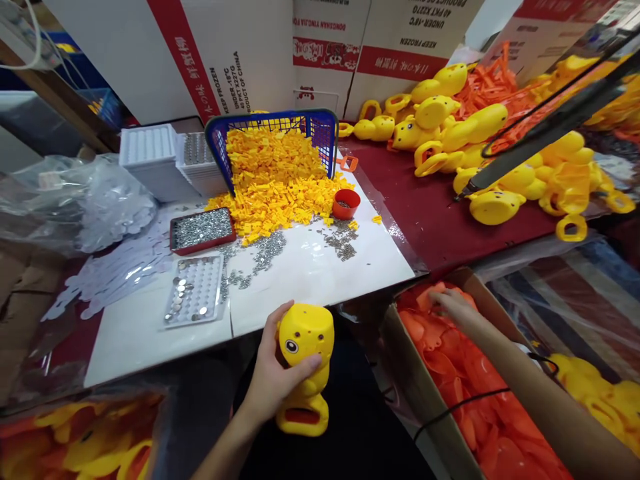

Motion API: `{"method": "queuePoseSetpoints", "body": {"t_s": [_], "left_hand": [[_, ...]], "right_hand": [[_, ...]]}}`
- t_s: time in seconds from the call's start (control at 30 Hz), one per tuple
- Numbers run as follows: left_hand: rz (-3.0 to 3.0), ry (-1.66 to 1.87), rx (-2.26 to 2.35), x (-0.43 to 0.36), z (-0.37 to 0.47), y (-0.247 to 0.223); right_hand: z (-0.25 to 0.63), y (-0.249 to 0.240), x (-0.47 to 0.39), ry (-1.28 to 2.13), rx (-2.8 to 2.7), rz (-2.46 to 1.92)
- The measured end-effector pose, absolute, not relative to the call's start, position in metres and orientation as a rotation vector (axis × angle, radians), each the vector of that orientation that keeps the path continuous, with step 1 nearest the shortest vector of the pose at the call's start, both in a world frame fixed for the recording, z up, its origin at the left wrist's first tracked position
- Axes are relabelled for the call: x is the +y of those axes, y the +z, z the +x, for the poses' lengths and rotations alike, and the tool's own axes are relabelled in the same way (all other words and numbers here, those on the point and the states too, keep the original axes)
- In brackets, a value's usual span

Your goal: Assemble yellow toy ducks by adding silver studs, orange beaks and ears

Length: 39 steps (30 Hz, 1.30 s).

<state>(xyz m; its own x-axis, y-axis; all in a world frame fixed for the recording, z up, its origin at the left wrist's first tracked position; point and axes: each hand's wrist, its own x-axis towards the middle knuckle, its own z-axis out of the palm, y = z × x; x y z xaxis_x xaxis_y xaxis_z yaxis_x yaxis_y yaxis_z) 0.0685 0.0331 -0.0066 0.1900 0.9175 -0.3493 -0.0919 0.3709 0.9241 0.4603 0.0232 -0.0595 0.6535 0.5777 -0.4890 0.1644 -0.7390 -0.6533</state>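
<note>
My left hand (275, 373) is wrapped round a yellow plastic duck-like toy (313, 333), held upright above my lap, its ring-shaped handle at the bottom. One printed eye and several small holes show on its head. At the right, my right hand (453, 307) reaches into a cardboard box (415, 360) of orange plastic parts (463, 387). Its fingers are bent against an orange piece near the far end of the box; whether they grip it is hard to make out.
A blue basket (330, 143) spills small yellow parts over the white table (295, 287). Nearby are a red cup (346, 204), a tray of screws (203, 230) and a tray of metal discs (195, 290). A dark tool arm (545, 133) slants in from the right above yellow toys (497, 207).
</note>
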Motion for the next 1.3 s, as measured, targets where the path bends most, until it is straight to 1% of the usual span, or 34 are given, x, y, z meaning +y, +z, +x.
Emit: {"method": "queuePoseSetpoints", "body": {"t_s": [0.2, 0.33, 0.4, 0.53, 0.6, 0.67, 0.83, 0.97, 1.1, 1.3], "left_hand": [[0.829, 0.743, 1.045, 0.04, 0.064, 0.007], [0.831, 0.724, 1.007, 0.04, 0.073, 0.002], [0.814, 0.724, 0.964, 0.04, 0.081, -0.005], [0.719, 0.746, 0.875, 0.038, 0.093, -0.017], [0.673, 0.786, 0.872, 0.037, 0.093, -0.016], [0.651, 0.848, 0.901, 0.034, 0.088, -0.011], [0.672, 0.969, 1.016, 0.027, 0.068, 0.001], [0.761, 1.031, 1.14, 0.029, 0.056, 0.004], [0.881, 1.084, 1.235, 0.033, 0.051, 0.004], [0.952, 1.078, 1.237, 0.04, 0.051, 0.014]], "right_hand": [[0.443, -0.026, 0.002, 0.707, -0.619, -2.248], [0.405, 0.0, -0.002, 0.633, -0.708, -2.135], [0.378, 0.012, 0.001, 0.707, -0.831, -1.999], [0.32, 0.029, 0.017, 1.183, -1.037, -1.527], [0.295, 0.031, 0.029, 1.367, -1.047, -1.357], [0.272, 0.028, 0.042, 1.413, -1.086, -1.299], [0.223, 0.009, 0.063, 1.196, -1.122, -1.233], [0.196, -0.006, 0.068, 1.215, -0.998, -1.151], [0.185, -0.01, 0.068, 1.255, -0.925, -1.109], [0.178, -0.006, 0.07, 1.153, -0.845, -1.024]]}}
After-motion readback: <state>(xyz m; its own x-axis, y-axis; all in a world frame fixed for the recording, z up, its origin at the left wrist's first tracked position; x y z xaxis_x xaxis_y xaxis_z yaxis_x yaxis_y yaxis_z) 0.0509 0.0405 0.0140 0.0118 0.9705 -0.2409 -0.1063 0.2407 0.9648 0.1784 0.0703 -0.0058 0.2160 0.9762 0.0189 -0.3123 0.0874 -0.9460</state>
